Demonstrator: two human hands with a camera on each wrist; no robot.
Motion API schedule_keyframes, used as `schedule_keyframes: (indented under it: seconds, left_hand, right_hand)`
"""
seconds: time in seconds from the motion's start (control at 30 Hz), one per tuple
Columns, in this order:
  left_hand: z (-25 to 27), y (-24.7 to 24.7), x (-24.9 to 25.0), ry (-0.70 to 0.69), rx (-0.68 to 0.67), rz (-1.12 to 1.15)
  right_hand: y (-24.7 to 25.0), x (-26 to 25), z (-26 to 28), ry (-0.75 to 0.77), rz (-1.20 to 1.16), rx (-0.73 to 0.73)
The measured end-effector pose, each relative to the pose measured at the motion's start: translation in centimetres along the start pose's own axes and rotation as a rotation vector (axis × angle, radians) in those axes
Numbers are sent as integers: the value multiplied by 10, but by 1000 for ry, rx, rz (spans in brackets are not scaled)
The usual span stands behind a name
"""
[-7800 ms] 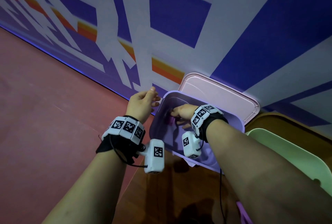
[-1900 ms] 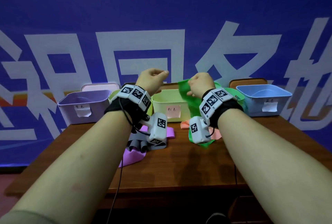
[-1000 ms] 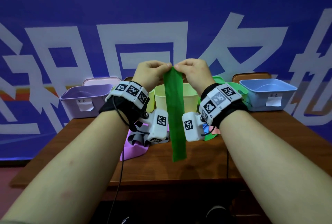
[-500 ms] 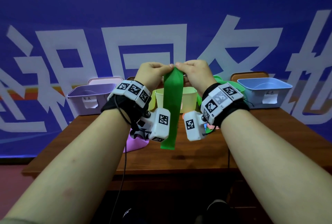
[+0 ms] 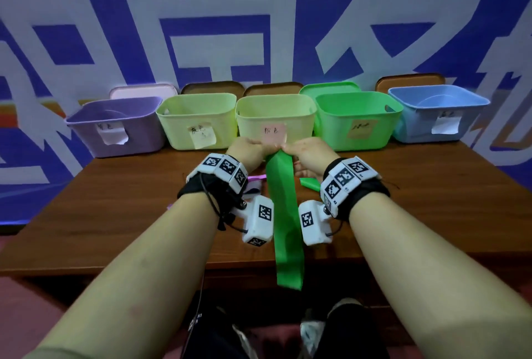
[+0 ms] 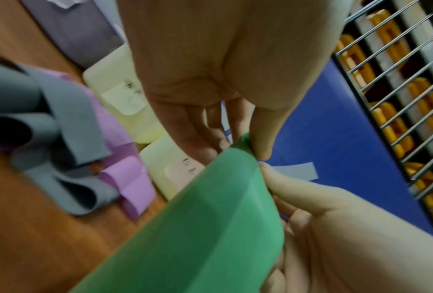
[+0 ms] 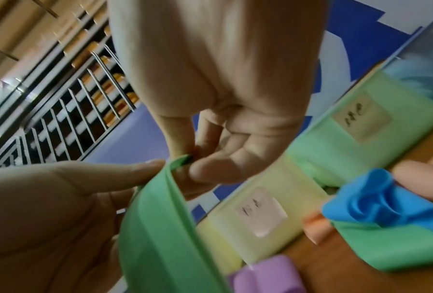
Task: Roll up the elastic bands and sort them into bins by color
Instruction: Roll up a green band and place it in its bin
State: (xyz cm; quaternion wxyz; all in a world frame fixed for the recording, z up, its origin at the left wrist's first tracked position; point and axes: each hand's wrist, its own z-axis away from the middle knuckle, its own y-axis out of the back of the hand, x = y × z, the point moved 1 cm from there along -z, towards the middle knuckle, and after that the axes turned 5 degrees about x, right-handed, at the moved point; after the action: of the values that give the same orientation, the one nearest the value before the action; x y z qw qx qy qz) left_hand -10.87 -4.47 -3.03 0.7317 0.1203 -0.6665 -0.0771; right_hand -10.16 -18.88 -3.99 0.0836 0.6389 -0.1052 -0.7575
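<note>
Green band (image 5: 283,212) pinched at top by both hands' fingers (image 6: 261,136); five labelled bins (image 5: 275,119) behind, contents unseen.

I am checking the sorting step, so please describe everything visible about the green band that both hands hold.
The green band is a flat, wide strip of smooth, matte, rubber-like material, still unrolled. The left hand and right hand pinch its top edge side by side, above the wooden table and in front of the bins. From this grip it hangs down between the wrists, with a soft lengthwise crease. Its lower end falls past the table's front edge.
</note>
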Motion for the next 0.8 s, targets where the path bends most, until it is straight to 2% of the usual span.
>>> schedule_keyframes:
  seconds: [0.17, 0.43, 0.67, 0.8]
  left_hand:
    - [-43, -18, -47, 76, -32, -57]
    - [-104, -43, -84, 179, -132, 44]
    - [-121, -57, -108, 257, -111, 143]
    - [-123, -60, -113, 291, -121, 244]
  right_hand:
    - [-7, 44, -50, -45, -5, -17]
    - [-10, 79, -111, -136, -12, -3]
    - [-8, 101, -126, -266, -206, -168]
    - [-7, 106, -127, -333, -279, -156]
